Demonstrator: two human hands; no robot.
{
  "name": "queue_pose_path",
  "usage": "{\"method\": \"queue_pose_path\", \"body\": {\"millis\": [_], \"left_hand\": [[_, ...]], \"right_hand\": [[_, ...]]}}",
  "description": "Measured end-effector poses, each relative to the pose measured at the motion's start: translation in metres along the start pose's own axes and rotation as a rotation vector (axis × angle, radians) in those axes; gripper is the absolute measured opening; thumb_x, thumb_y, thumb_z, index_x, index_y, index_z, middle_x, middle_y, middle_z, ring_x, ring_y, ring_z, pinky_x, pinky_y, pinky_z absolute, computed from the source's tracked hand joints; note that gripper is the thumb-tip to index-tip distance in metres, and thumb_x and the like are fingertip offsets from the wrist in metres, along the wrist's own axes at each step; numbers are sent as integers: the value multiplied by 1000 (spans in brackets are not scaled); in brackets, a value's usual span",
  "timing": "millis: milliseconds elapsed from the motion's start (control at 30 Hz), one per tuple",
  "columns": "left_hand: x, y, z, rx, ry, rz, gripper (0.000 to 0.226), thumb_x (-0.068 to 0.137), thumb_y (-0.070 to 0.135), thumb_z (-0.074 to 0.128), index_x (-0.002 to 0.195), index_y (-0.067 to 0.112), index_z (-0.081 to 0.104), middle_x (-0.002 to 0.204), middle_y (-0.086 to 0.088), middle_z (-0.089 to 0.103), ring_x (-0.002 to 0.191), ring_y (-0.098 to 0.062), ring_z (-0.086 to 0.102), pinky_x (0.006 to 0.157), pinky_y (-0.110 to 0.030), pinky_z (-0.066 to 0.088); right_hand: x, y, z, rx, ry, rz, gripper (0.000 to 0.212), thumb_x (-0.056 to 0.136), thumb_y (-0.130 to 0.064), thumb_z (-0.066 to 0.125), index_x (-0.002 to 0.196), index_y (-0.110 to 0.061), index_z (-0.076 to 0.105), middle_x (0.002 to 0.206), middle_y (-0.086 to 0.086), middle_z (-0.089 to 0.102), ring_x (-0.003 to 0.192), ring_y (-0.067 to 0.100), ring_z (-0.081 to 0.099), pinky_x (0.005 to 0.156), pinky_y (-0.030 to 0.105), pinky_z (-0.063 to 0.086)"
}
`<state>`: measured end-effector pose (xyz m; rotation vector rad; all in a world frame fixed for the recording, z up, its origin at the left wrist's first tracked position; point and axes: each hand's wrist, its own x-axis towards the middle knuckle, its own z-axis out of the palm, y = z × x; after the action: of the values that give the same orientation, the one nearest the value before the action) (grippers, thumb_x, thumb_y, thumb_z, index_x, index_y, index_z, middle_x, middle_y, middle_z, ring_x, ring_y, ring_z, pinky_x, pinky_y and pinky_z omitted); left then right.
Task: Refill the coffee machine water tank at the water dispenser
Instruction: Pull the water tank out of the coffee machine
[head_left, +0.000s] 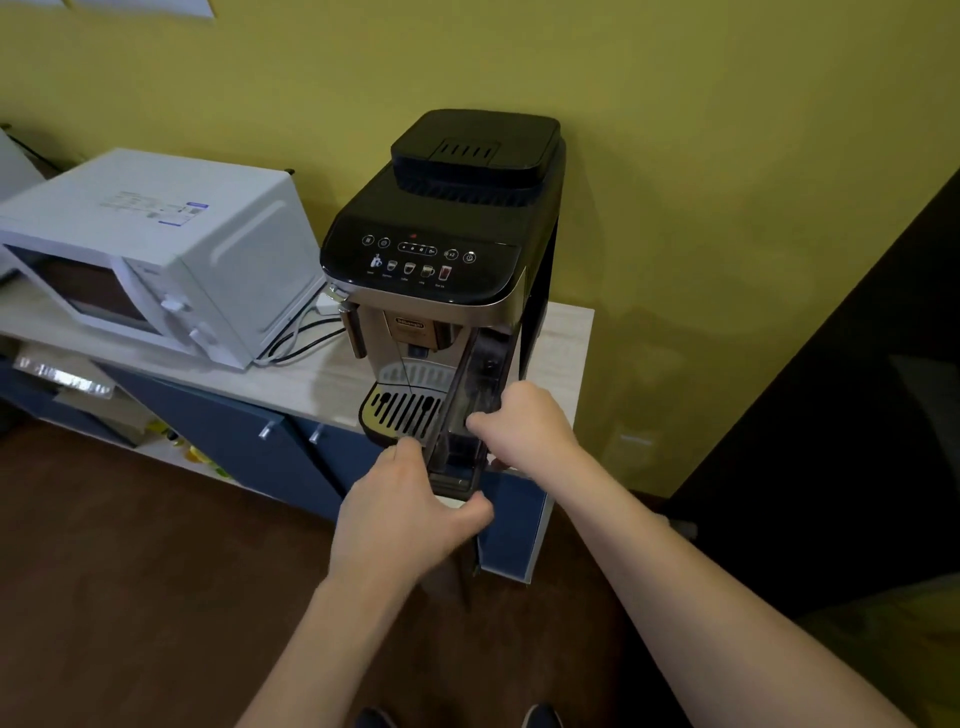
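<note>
We stood at the tabletop (291, 384), where the white microwave (156, 254) sat well to the left of the coffee machine (441, 249). The machine's dark, translucent water tank (467, 410) was at its front right side, partly drawn out of its slot and overhanging the tabletop's edge. Our 2 hands were on it: the left hand (410, 514) wrapped its fingers (402, 449) around the tank's lower front, and the right hand (524, 421) pinched its upper right edge (how firmly, we could not tell). We judged this the 1st step, pulling the tank free. The next move called for a straight, level pull, then carrying it upright to the dispenser, which was not in view.
</note>
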<state>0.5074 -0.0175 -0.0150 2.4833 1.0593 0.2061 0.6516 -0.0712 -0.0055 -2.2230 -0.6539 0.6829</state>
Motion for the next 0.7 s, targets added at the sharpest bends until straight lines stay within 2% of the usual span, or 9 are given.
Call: {"method": "queue_pose_path", "body": {"millis": [67, 200, 367, 433, 567, 633, 700], "left_hand": [[-13, 4, -3, 26, 14, 11, 54, 62, 69, 61, 95, 27, 50, 87, 10, 57, 75, -10, 60, 66, -33, 56], [-26, 26, -4, 56, 14, 53, 55, 63, 70, 59, 96, 27, 50, 88, 11, 55, 75, -10, 58, 62, -27, 52], [-8, 66, 14, 14, -20, 104, 55, 68, 66, 62, 99, 23, 49, 92, 7, 55, 79, -12, 57, 60, -25, 47], [10, 82, 25, 12, -4, 132, 56, 71, 64, 62, 104, 21, 50, 97, 4, 55, 84, -14, 58, 66, -28, 52], [57, 106, 49, 15, 32, 142, 57, 73, 62, 61, 107, 17, 50, 99, 0, 56, 83, -18, 60, 70, -35, 57], [82, 115, 62, 20, 41, 132, 58, 73, 61, 61, 107, 15, 50, 100, -2, 57, 83, -20, 61, 69, -38, 57], [106, 121, 73, 24, 31, 122, 61, 73, 61, 61, 110, 14, 51, 103, -3, 57, 86, -22, 62, 70, -40, 58]], "right_hand": [[-14, 4, -6, -26, -14, -16, 28, 84, -19, 64, 60, -14, 50, 57, 0, 53, 54, 19, 59, 45, 27, 43], [-27, 16, -27, -35, -29, 5, 26, 83, -23, 65, 61, -14, 54, 62, 6, 66, 68, 27, 73, 59, 36, 58], [-8, 40, -61, -20, 66, 70, 24, 79, -26, 66, 65, -8, 58, 73, 17, 73, 69, 32, 74, 54, 33, 50], [11, 48, -76, -13, 118, 82, 26, 77, -29, 65, 72, -3, 63, 75, 18, 74, 69, 32, 73, 59, 38, 57], [59, 58, -101, 40, 198, 78, 25, 76, -29, 64, 62, -12, 51, 76, 18, 73, 73, 34, 73, 69, 47, 59], [87, 63, -108, 74, 201, 79, 22, 77, -29, 64, 70, -8, 60, 77, 18, 73, 77, 37, 73, 72, 51, 58], [115, 69, -112, 127, 188, 97, 29, 80, -27, 65, 91, 0, 69, 80, 17, 72, 80, 38, 72, 74, 55, 60]]}}
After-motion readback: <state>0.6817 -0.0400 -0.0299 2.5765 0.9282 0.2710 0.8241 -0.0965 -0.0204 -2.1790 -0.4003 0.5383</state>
